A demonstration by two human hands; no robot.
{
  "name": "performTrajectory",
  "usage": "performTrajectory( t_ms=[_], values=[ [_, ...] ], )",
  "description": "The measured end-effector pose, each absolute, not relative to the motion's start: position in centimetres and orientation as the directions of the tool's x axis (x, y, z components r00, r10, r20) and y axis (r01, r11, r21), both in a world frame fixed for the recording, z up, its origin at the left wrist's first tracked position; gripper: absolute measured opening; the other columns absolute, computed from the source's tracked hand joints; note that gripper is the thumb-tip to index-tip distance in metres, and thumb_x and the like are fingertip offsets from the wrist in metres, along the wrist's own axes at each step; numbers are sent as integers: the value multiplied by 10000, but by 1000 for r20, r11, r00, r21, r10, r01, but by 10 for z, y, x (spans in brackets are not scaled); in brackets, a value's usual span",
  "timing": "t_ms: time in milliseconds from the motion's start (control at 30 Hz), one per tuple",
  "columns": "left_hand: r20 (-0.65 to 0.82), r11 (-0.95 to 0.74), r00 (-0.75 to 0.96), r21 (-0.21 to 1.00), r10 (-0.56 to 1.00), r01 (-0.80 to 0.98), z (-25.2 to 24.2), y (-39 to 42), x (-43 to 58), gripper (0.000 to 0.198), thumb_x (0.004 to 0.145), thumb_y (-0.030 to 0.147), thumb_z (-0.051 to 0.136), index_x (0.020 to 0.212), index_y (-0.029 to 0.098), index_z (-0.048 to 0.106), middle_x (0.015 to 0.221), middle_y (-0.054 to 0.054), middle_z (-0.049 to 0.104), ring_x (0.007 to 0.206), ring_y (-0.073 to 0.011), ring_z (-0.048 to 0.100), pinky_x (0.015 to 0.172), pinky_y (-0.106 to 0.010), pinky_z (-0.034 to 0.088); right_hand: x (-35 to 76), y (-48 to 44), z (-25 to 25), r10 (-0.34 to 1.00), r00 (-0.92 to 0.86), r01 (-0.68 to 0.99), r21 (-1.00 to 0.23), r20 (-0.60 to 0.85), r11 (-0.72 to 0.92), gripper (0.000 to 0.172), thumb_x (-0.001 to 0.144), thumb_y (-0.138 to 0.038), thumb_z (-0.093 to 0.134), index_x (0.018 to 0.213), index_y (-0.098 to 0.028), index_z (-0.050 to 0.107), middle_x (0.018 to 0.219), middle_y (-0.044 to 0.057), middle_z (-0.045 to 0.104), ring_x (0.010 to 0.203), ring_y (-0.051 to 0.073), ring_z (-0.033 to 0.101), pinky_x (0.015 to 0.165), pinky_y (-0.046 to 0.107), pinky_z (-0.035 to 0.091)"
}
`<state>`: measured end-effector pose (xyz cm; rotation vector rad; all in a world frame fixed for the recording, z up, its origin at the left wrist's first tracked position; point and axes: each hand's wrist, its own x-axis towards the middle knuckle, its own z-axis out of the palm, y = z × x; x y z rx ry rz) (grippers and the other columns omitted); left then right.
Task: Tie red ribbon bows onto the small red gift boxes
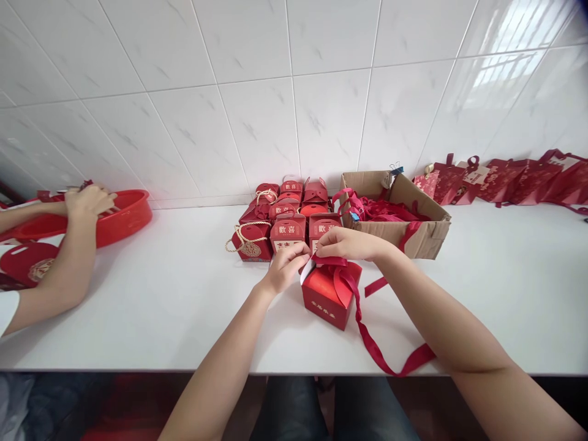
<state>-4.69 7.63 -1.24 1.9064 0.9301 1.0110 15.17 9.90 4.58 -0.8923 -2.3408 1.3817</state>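
In front of me on the white table stands a small red gift box (327, 298) with gold characters on its front and curved flaps on top. A dark red ribbon (371, 344) runs over its top, and a long tail trails down to the table's front edge. At the box's back left corner, my left hand (288, 267) has its fingertips closed on what appears to be the ribbon. My right hand (346, 244) is closed too, pinching the ribbon just above the box. The fingertips of both hands nearly meet, and part of the ribbon is hidden there.
Behind my hands are several red gift boxes (288, 229), some with rope handles. A cardboard box (425, 236) of ribbons stands right of them. Red packets (505, 180) line the wall. At left, another person's arm (76, 263) reaches over a red basin (126, 220).
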Motion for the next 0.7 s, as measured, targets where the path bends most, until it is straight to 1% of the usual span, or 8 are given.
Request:
performTrajectory(
  t_ms=[133,233,333,400,500,600,667,700],
  values=[
    [310,-434,404,862,861,261,-13,77,-46,181,833,283,432,689,178,465,636,23,425,620,-129,389,594,-267,305,152,98,48,610,-789,351,-870,-75,347,272,807,-298,509,575,-177,437,539,-47,366,508,84,311,502,246,262],
    [326,-433,373,865,869,252,-11,76,-44,155,798,256,455,666,177,467,620,26,422,604,-123,392,583,-264,304,153,98,47,626,-776,378,-850,-75,366,308,819,-323,507,566,-179,405,542,-49,340,502,80,282,492,247,241],
    [325,-397,342,903,882,166,-5,74,-42,153,760,243,480,624,177,465,575,33,416,550,-109,382,537,-256,292,153,97,46,648,-761,378,-829,-24,412,342,833,-351,501,568,-182,364,558,-54,293,504,75,239,483,250,207],
    [307,-353,330,931,893,88,-2,73,-41,156,736,233,502,596,173,470,541,34,436,517,-100,394,514,-249,298,151,97,46,641,-767,360,-821,9,442,340,840,-360,497,580,-182,370,569,-54,286,512,76,240,487,248,210],
    [288,-282,270,958,919,-62,5,72,-45,128,710,217,515,593,170,494,477,41,465,454,-92,413,483,-240,318,150,95,50,639,-768,360,-800,38,480,313,843,-383,504,617,-175,446,597,-44,360,535,84,310,510,244,264],
    [306,-271,171,942,937,-199,23,73,-53,91,695,225,522,622,171,529,419,54,459,402,-95,424,448,-232,338,154,91,58,671,-738,382,-772,77,508,261,826,-408,539,723,-169,546,744,3,522,652,117,457,572,247,346],
    [343,-316,134,930,930,-186,44,75,-58,70,677,217,546,636,163,565,419,49,478,409,-99,451,445,-227,359,161,89,64,707,-702,422,-753,81,505,274,813,-451,561,791,-178,551,841,24,567,730,142,504,604,253,376],
    [366,-346,127,925,922,-155,57,75,-60,62,664,207,558,634,157,581,430,42,494,421,-99,465,450,-225,370,164,88,67,728,-681,455,-737,75,500,303,797,-486,577,798,-185,534,845,23,568,731,147,506,598,255,375]
  ],
)
